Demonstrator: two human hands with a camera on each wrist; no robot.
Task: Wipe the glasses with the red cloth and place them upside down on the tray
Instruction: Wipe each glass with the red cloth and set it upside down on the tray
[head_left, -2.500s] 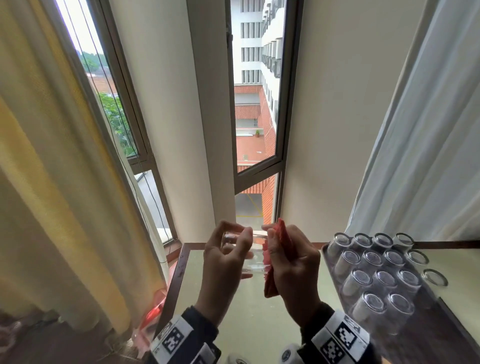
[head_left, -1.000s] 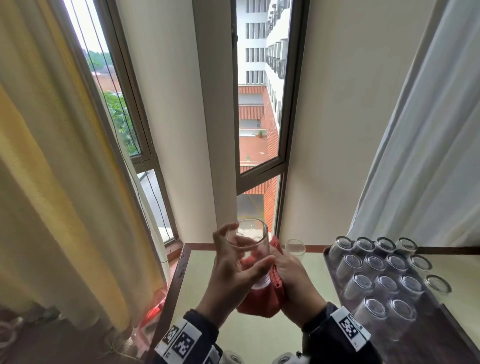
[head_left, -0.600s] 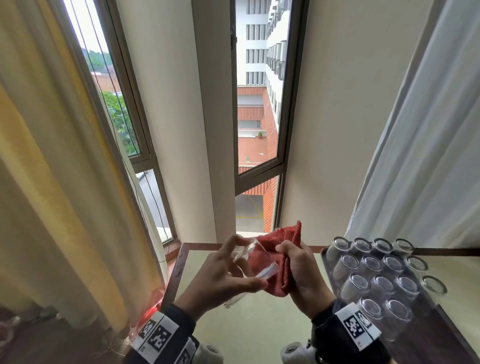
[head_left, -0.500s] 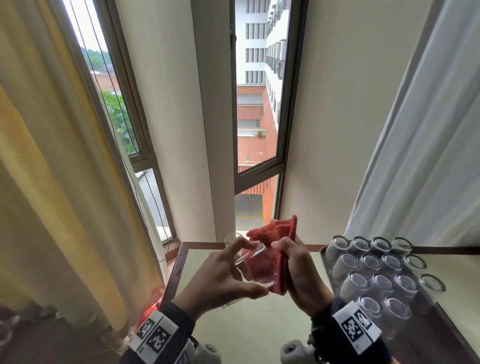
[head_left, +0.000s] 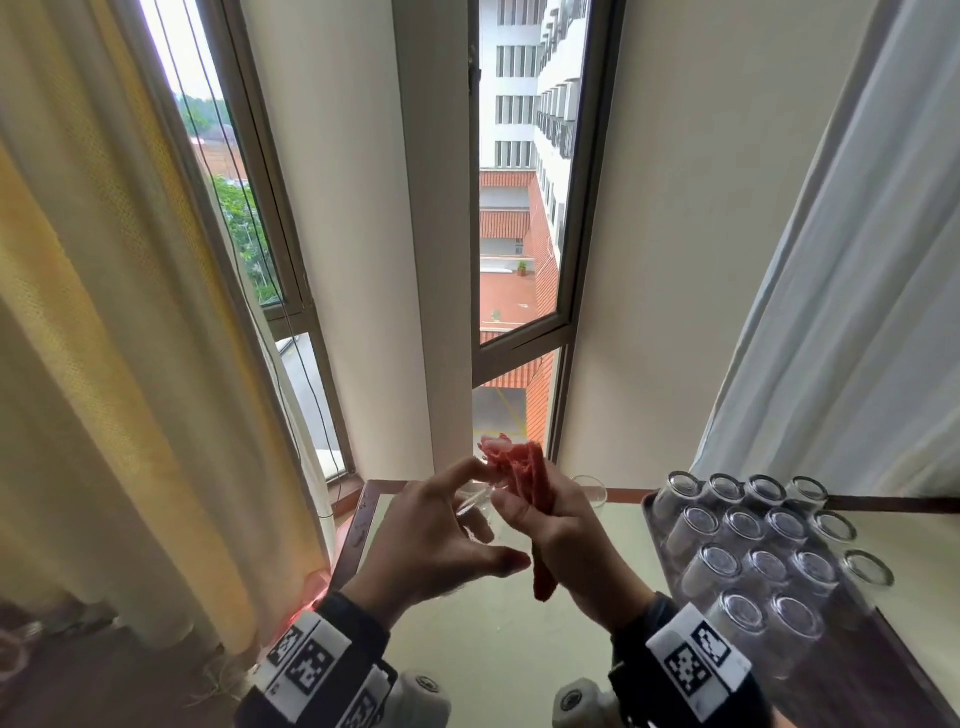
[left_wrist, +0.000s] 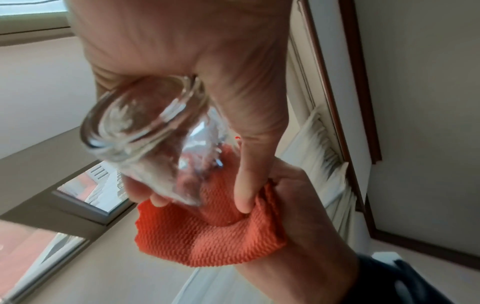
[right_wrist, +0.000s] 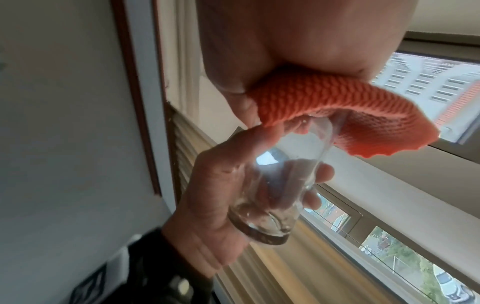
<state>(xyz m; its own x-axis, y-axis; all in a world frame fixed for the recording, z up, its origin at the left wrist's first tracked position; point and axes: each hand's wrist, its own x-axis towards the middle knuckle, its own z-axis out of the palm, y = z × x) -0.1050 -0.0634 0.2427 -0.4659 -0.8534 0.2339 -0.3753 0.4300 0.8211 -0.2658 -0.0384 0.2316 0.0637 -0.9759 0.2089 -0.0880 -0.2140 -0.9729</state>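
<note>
My left hand (head_left: 467, 525) holds a clear glass (head_left: 475, 504) above the table, tilted with its thick base toward me. In the left wrist view the thumb and fingers curl round the glass (left_wrist: 145, 131). My right hand (head_left: 561, 535) grips the red cloth (head_left: 524, 478), bunched against the glass's mouth. The right wrist view shows the cloth (right_wrist: 324, 98) folded over the rim of the glass (right_wrist: 280, 185). Several glasses (head_left: 753, 566) stand upside down on the dark tray (head_left: 652, 519) to the right.
One more glass (head_left: 592, 491) stands upright on the pale green table (head_left: 493, 649) behind my right hand. A yellow curtain (head_left: 104, 364) hangs at the left and a white curtain (head_left: 857, 312) at the right. A window (head_left: 519, 208) is straight ahead.
The glass went from upright to tilted on its side in my left hand. My right hand brought the cloth up from under the glass and bunched it at the mouth.
</note>
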